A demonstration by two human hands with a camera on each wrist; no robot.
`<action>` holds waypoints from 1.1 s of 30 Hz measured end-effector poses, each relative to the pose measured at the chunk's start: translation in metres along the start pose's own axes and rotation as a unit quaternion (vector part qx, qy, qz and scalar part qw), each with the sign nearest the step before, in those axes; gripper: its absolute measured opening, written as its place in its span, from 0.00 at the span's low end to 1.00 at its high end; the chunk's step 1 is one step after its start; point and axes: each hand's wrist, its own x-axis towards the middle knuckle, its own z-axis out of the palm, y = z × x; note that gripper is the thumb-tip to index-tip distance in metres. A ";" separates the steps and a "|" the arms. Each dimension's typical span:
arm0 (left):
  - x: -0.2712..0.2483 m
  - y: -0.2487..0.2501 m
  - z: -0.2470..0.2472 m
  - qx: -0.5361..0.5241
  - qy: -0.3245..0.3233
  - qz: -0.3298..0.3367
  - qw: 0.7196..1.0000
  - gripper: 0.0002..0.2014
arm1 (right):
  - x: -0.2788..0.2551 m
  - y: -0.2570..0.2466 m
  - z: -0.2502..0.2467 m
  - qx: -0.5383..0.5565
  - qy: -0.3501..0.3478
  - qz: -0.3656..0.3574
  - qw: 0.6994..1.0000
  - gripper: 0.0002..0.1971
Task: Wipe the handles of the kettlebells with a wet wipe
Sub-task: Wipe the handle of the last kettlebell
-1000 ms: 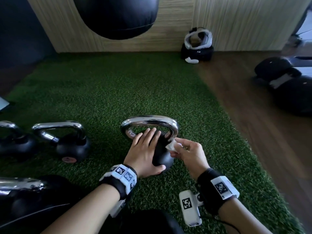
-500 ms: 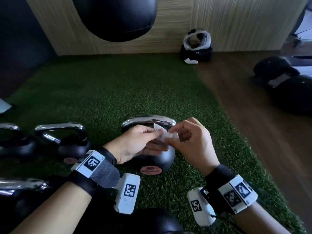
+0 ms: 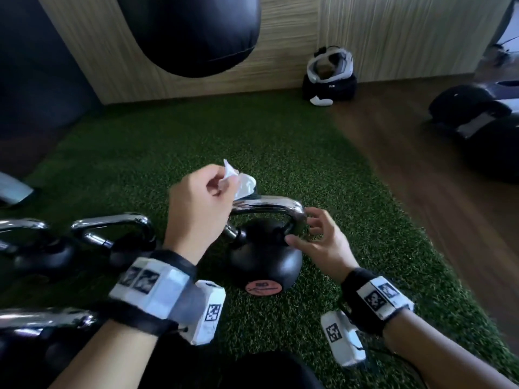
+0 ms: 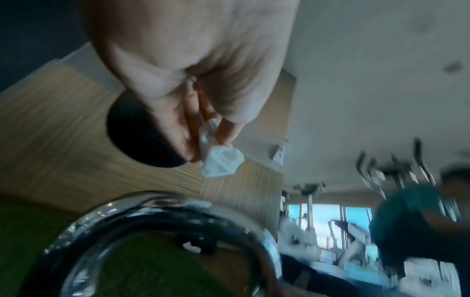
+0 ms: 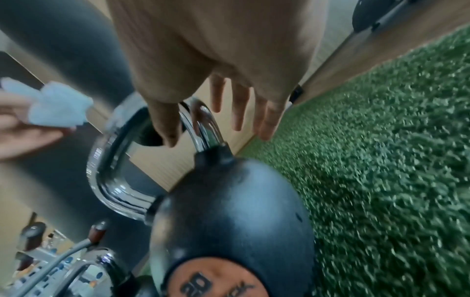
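Pinching wet wipe (image 3: 243, 183) above kettlebell handle (image 3: 266, 204), left hand (image 3: 200, 204); right hand (image 3: 320, 242) loose-fingered beside it.

Kettlebell (image 3: 265, 256) sits mid-turf (image 3: 174, 141), near its right edge. More kettlebells (image 3: 112, 240) lined up to its left. Wet wipe (image 3: 243, 183) above its handle (image 3: 266, 204). Punching bag (image 3: 193, 32) hangs over the turf's far edge.
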 end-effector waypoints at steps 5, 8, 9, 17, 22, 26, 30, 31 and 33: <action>0.000 0.000 0.035 0.033 -0.059 0.099 0.993 0.07 | 0.018 0.006 0.043 -0.001 0.017 0.036 0.999 0.25; -0.003 -0.004 0.045 0.053 -0.061 0.130 0.988 0.12 | 0.016 0.011 0.045 -0.005 0.034 0.048 0.998 0.16; -0.005 -0.005 0.045 0.055 -0.063 0.137 0.987 0.12 | 0.015 0.012 0.045 -0.005 0.032 0.047 0.998 0.16; -0.014 -0.069 0.015 0.026 0.034 0.012 0.999 0.21 | 0.016 0.016 0.047 0.007 0.032 0.036 0.999 0.21; -0.031 -0.071 0.017 -0.010 0.009 0.022 1.000 0.22 | 0.016 0.018 0.048 0.021 0.027 0.034 0.999 0.20; -0.025 -0.104 0.021 -0.050 -0.041 -0.105 0.992 0.30 | 0.016 0.020 0.049 0.030 0.030 0.030 0.999 0.19; -0.034 -0.118 0.024 -0.142 -0.036 -0.171 0.974 0.13 | 0.017 0.022 0.051 0.041 0.032 0.026 0.998 0.18; -0.039 -0.118 0.028 -0.190 -0.032 -0.195 0.962 0.10 | 0.017 0.022 0.051 0.043 0.032 0.027 0.998 0.18; -0.049 -0.117 0.036 -0.271 -0.024 -0.253 0.929 0.16 | 0.016 0.023 0.051 0.052 0.032 0.031 0.998 0.18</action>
